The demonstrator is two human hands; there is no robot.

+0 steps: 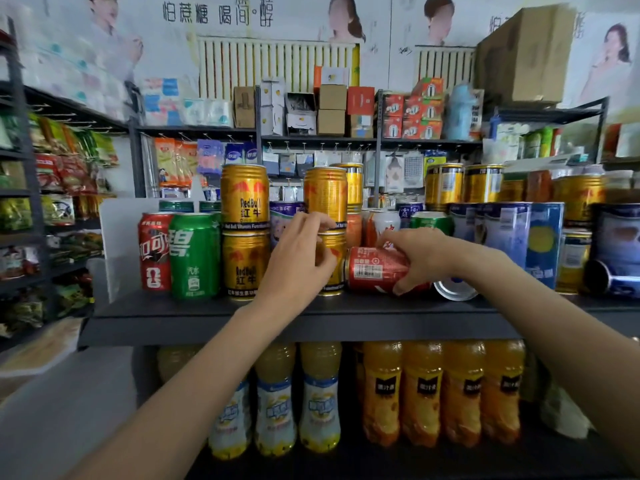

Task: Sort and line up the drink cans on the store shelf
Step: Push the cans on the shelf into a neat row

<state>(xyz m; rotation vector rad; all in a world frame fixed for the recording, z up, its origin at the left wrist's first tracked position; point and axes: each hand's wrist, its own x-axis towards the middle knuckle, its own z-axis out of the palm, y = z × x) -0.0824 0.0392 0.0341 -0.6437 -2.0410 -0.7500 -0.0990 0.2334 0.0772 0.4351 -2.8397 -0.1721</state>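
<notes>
Here, on the dark shelf (207,311): left hand (298,261) pinching the stacked gold cans (327,216) at mid-shelf, right hand (420,258) grasping a red can (372,270) lying on its side just right of them; red and green cans (180,252) upright at far left

Both forearms were bare, with no sleeves visible. The left hand (298,258) and right hand (420,258) carried no gloves and no rings. Something small and pale, unidentifiable, showed at the right forearm's frame edge.
</notes>
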